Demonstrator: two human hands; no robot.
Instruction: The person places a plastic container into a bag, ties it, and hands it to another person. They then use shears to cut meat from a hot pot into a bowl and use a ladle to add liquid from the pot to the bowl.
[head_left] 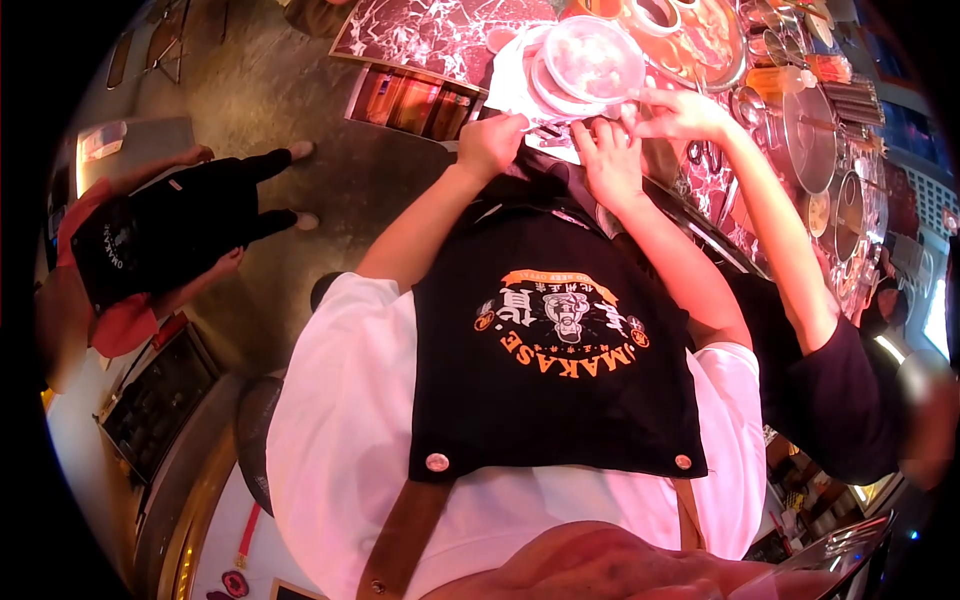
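A white plastic bag [508,83] lies on the marbled counter, around stacked round takeaway containers [595,58] with clear lids. My left hand [490,146] is closed on the bag's near left edge, fingertips pinched together. On the near right side, my right hand [610,162] has its fingers bent over the bag's edge, just in front of the containers. A co-worker's hand [682,114] reaches in from the right beside the stack, close to my right fingers. What its fingertips touch is not clear.
The marbled counter [420,38] continues to the left, above an open shelf [415,103]. Pans and a large round tray [700,45] stand beyond the bag. A strainer [808,140] and utensils crowd the right. Another person in a black apron [110,250] is at far left.
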